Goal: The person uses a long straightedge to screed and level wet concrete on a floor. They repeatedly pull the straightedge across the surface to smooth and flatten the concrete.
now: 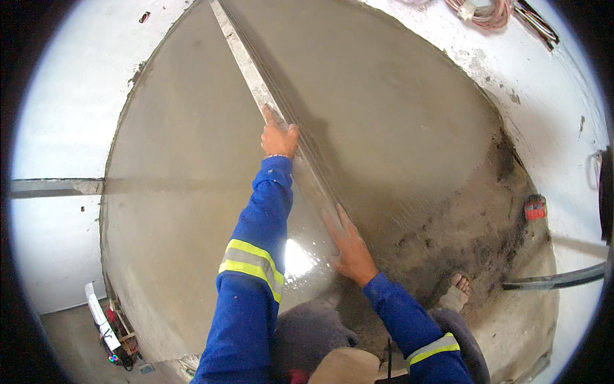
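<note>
While the left hand [279,136] pinches the long bar [247,69], the right hand [351,251] touches its nearer part, can't really tell if it's gripping.

Fisheye view from the head, facing down: hands [279,138] near, at centre; floor [396,121] around them; walls [73,121] curving at left and right.

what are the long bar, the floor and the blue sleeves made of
Bar: probably metal, dull, pale and straight-edged, with grey smears. Floor: likely wet mortar or concrete, grey-brown, mostly smooth, with a glossy reflection. Sleeves: apparently matte cloth, going by the creases.
</note>
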Demonstrator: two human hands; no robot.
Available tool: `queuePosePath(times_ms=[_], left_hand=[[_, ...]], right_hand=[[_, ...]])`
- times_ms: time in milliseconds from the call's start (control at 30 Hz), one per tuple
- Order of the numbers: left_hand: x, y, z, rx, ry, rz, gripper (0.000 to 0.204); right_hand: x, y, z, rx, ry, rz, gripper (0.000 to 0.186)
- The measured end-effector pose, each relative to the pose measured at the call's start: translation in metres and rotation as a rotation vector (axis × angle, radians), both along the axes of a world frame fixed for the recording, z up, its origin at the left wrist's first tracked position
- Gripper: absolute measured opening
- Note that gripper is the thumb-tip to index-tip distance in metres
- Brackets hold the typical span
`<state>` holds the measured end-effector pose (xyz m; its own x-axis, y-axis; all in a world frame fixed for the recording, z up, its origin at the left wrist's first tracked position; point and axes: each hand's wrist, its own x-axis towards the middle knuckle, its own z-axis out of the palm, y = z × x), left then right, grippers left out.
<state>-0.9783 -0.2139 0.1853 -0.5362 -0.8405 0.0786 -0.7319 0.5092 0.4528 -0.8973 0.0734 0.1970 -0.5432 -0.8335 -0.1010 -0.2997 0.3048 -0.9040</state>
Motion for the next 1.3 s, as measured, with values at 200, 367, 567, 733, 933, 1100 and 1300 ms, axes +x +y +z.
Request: queuePosePath(times_ms=[200, 367, 567, 733, 933, 1100, 1300], left_hand=[[-0.009, 0.008, -0.008, -0.031, -0.005, -0.002, 0.097], [-0.014, 0.013, -0.006, -0.011, 0.031, -0.017, 0.095], [-0.024, 0.016, 0.007, 0.014, -0.029, 0.007, 0.095], [-0.024, 0.028, 0.002, 0.022, 0.009, -0.018, 0.095], [-0.038, 0.015, 0.006, 0.027, 0.019, -0.009, 0.096], [-0.048, 0.015, 0.005, 0.035, -0.028, 0.001, 0.096], [-0.052, 0.012, -0.005, 0.003, 0.054, -0.044, 0.096]], right_hand=[[-0.001, 0.007, -0.003, 0.028, -0.004, -0.021, 0.096], [-0.01, 0.011, 0.002, 0.05, -0.043, -0.013, 0.095], [-0.015, 0.013, -0.002, 0.044, -0.007, -0.031, 0.095], [-0.014, 0.022, 0.0, 0.128, 0.027, -0.01, 0.098], [-0.029, 0.011, -0.002, 0.04, -0.025, -0.044, 0.104], [-0.036, 0.011, -0.002, 0.047, -0.011, -0.044, 0.102], [-0.04, 0.014, 0.001, 0.082, 0.007, -0.048, 0.1]])
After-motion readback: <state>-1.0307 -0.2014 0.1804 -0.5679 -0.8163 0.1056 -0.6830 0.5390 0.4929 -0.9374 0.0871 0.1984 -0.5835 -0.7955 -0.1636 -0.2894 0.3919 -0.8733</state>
